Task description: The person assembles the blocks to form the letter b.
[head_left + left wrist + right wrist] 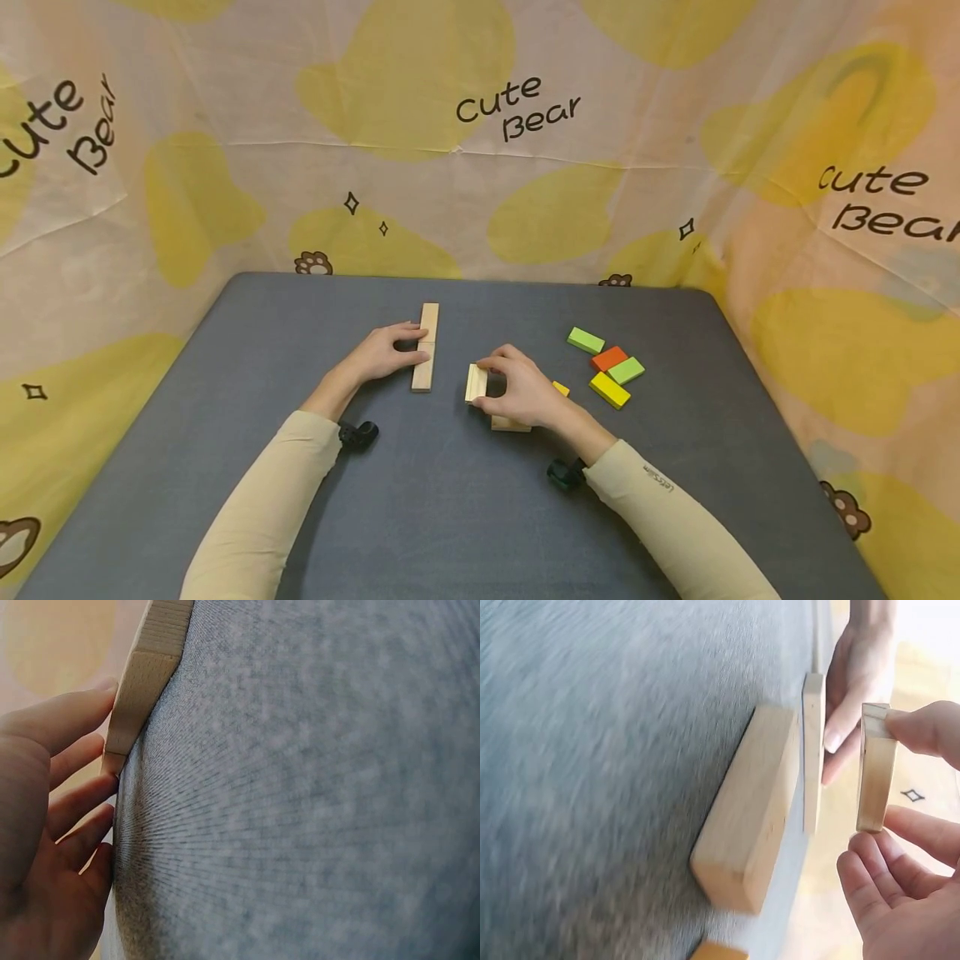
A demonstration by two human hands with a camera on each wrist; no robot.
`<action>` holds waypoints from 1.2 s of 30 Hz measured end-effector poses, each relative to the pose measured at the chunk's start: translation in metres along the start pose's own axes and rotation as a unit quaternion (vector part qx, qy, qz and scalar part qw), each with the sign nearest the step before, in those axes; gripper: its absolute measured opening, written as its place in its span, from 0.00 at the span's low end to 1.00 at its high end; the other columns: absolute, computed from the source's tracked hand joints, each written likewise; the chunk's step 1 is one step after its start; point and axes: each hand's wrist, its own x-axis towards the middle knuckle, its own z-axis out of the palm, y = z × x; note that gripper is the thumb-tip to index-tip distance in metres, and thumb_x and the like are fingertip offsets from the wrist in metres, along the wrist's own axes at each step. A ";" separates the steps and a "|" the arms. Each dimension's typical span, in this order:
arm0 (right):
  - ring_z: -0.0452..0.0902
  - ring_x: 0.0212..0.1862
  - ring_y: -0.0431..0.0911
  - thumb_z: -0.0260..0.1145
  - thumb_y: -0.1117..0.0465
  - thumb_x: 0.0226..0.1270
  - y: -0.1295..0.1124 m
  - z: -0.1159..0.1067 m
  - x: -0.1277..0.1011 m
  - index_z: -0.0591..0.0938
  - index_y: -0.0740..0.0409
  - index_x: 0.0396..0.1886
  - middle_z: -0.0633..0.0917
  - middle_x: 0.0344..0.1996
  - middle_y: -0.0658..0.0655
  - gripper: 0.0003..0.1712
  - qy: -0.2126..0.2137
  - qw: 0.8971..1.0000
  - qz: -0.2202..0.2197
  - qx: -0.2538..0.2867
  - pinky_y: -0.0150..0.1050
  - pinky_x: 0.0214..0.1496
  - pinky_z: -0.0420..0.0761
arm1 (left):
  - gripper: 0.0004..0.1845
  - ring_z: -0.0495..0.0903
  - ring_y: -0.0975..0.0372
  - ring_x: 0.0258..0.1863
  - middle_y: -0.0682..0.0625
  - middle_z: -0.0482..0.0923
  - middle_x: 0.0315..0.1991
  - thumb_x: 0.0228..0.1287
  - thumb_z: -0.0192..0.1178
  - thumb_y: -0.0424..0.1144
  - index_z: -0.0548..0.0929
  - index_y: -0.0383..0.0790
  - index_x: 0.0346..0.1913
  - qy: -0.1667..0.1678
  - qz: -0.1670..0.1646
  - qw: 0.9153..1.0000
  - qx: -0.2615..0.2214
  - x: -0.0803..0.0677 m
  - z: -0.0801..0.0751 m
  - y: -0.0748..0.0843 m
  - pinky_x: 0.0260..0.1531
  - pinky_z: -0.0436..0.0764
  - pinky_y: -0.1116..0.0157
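Two plain wooden blocks (pixel 423 369) lie end to end in a line on the table. My left hand (pixel 389 353) rests against their left side, its thumb and fingers touching the wood; the left wrist view shows the fingers fairly straight beside the block (pixel 142 697). Between thumb and fingertips my right hand (pixel 525 389) pinches another wooden block (pixel 476 384), raised off the table in the right wrist view. Under that hand lies one more plain block (pixel 746 802), partly hidden by it in the head view.
Right of the right hand lie a green block (pixel 586 340), a red block (pixel 609 358), a second green block (pixel 626 371) and a yellow block (pixel 610 390). A yellow-orange block (pixel 561 389) peeks out behind the right hand. Printed cloth (pixel 405 108) surrounds the grey table (pixel 450 517).
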 end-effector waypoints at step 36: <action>0.76 0.51 0.50 0.75 0.52 0.62 -0.035 0.051 0.029 0.80 0.62 0.64 0.78 0.53 0.55 0.33 -0.058 0.998 -0.018 0.000 0.37 0.51 0.76 | 0.33 0.59 0.41 0.75 0.38 0.66 0.74 0.68 0.67 0.52 0.76 0.41 0.71 0.013 0.009 1.000 0.002 0.000 0.001 0.001 0.71 0.61 0.40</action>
